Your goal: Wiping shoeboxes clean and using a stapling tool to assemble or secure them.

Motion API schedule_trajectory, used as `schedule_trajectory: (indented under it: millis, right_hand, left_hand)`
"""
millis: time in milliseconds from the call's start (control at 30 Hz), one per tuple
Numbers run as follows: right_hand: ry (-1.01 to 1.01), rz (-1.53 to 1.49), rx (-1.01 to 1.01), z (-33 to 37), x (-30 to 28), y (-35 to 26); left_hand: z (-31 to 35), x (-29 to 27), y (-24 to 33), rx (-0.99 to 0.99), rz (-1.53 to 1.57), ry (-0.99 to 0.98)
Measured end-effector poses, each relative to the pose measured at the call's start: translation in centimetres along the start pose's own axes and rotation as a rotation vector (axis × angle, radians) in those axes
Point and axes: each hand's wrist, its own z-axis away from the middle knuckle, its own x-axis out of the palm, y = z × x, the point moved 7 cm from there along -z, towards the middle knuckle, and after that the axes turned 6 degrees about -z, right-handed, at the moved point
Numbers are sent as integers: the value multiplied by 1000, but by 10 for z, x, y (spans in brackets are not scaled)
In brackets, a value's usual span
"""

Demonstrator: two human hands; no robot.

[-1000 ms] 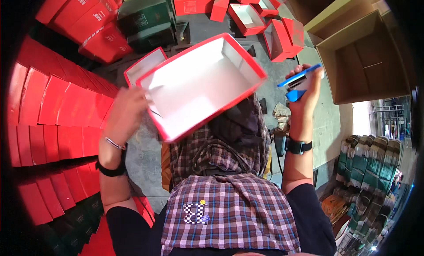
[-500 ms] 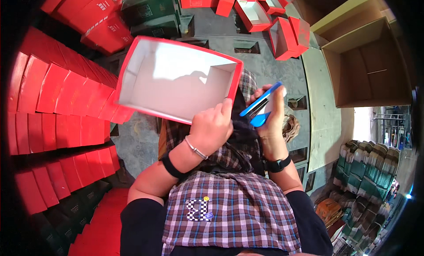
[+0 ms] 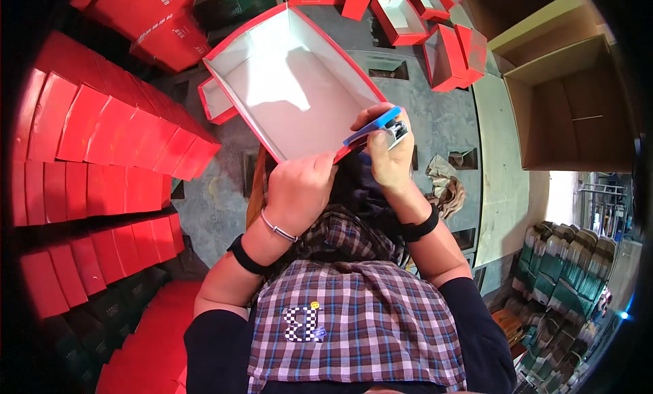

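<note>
My left hand [image 3: 299,192] grips the near edge of an open red box [image 3: 239,121] with a white inside, its fingers closed over the rim. The box is tilted, and one corner points toward me. In my right hand [image 3: 391,156] is a blue stapler [image 3: 373,127], with fingers and thumb wrapped round it. The stapler's end is at the box's near right corner; whether its jaws straddle the wall is hidden by the hand.
Stacks of red boxes [image 3: 88,125] fill the left side. Several open red boxes [image 3: 401,21] lie at the far side. A large brown carton [image 3: 564,101] stands at right, with bundled green stacks [image 3: 561,265] below it. Crumpled brown paper [image 3: 443,183] lies on the grey floor.
The box has turned so a corner points toward me. My right hand has brought the stapler left and up to that corner. A smaller red box shows behind the left edge.
</note>
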Motion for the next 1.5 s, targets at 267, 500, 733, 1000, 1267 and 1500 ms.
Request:
schedule_trajectory:
  millis: [267, 500, 733, 1000, 1267, 1500]
  right_hand:
    - [17, 18, -13, 1, -3, 5]
    - [-41, 147, -49, -1, -1, -4]
    - [-24, 251, -88, 0, 5, -4]
    - [-33, 361, 19, -13, 24, 8]
    - [-80, 415, 48, -23, 26, 14]
    - [56, 35, 149, -20, -4, 20]
  left_hand:
    - [-17, 4, 12, -58, 138, 123]
    - [-17, 11, 7, -116, 180, 70]
    - [-20, 10, 6, -134, 164, -5]
    - [-19, 10, -8, -37, 269, 139]
    - [-19, 29, -17, -212, 226, -34]
    - [-17, -15, -7, -42, 367, 124]
